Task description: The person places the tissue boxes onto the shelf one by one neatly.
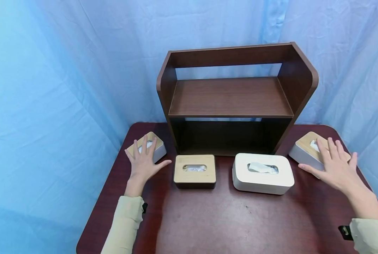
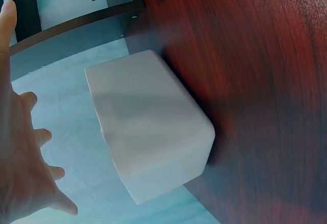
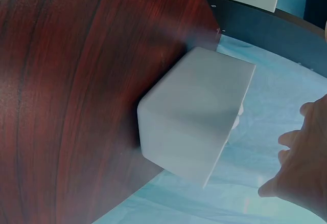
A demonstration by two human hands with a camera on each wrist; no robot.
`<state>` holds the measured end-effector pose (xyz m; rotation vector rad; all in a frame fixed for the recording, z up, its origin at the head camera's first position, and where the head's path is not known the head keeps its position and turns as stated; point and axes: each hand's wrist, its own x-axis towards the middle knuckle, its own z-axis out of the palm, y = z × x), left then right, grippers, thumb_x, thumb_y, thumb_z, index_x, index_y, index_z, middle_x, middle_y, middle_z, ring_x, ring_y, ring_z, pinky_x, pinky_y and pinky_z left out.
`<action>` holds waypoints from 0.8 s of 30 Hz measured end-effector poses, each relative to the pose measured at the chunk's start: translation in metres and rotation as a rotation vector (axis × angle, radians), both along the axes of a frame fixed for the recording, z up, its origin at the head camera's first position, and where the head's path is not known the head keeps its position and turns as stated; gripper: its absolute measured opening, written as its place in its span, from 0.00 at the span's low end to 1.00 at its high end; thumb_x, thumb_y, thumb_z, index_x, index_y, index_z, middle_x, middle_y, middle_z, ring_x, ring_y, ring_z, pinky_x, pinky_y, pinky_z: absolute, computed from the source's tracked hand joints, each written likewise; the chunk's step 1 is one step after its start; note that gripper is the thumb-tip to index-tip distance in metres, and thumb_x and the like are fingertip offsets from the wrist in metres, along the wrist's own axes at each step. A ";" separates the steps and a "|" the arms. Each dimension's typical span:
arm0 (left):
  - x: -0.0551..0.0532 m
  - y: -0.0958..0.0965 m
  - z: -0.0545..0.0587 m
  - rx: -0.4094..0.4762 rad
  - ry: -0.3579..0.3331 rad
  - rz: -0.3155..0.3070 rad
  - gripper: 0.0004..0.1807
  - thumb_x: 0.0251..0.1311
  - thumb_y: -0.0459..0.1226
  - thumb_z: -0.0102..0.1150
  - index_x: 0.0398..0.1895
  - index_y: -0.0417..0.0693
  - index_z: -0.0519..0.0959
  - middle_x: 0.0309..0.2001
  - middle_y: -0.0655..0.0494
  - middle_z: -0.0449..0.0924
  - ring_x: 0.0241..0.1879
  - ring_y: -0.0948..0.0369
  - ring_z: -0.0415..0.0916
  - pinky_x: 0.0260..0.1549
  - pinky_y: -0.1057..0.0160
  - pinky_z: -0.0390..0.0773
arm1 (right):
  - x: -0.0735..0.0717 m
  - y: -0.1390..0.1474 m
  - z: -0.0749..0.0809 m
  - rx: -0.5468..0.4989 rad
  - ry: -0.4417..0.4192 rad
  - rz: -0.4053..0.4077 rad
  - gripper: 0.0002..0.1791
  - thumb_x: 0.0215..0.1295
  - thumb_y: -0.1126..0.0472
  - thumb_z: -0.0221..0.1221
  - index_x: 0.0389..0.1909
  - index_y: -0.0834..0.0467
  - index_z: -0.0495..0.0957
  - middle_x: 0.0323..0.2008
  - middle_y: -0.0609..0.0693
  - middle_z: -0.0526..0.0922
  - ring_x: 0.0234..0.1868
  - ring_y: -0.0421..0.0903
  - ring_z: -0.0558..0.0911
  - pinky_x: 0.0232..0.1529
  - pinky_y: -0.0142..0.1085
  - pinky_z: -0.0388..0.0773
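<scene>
My left hand (image 1: 142, 164), fingers spread, hovers over a white tissue box with a wooden lid (image 1: 160, 151) at the table's back left. In the left wrist view a gap shows between that hand and the left tissue box (image 2: 153, 127). On the far right, my right hand (image 1: 338, 171) is spread above a similar wood-lidded tissue box (image 1: 306, 155). The right wrist view shows the right tissue box (image 3: 189, 116) apart from the fingers. Between the hands stand a dark tissue box with a wooden lid (image 1: 179, 172) and a larger all-white tissue box (image 1: 260, 184).
A dark brown two-tier shelf (image 1: 230, 97) stands at the back of the reddish-brown table (image 1: 208, 222), behind the two middle boxes. Light blue curtains (image 1: 65, 106) hang around the table. Tissue shows in the slots of the boxes.
</scene>
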<state>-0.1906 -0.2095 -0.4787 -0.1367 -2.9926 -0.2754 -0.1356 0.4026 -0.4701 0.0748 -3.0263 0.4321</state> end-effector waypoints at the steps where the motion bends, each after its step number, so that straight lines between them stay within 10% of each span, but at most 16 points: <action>1: 0.000 0.001 0.000 0.005 0.007 -0.004 0.58 0.49 0.74 0.55 0.81 0.64 0.46 0.82 0.48 0.38 0.78 0.33 0.30 0.65 0.18 0.36 | 0.000 0.000 -0.001 -0.001 0.001 0.000 0.60 0.60 0.31 0.58 0.81 0.47 0.31 0.79 0.65 0.27 0.79 0.64 0.25 0.62 0.79 0.21; 24: 0.001 0.018 -0.006 -0.031 0.037 -0.041 0.58 0.48 0.75 0.55 0.80 0.58 0.53 0.81 0.48 0.45 0.78 0.39 0.44 0.73 0.31 0.48 | 0.001 -0.005 -0.009 -0.057 0.065 0.086 0.60 0.58 0.37 0.65 0.80 0.58 0.42 0.77 0.69 0.48 0.79 0.66 0.38 0.71 0.73 0.33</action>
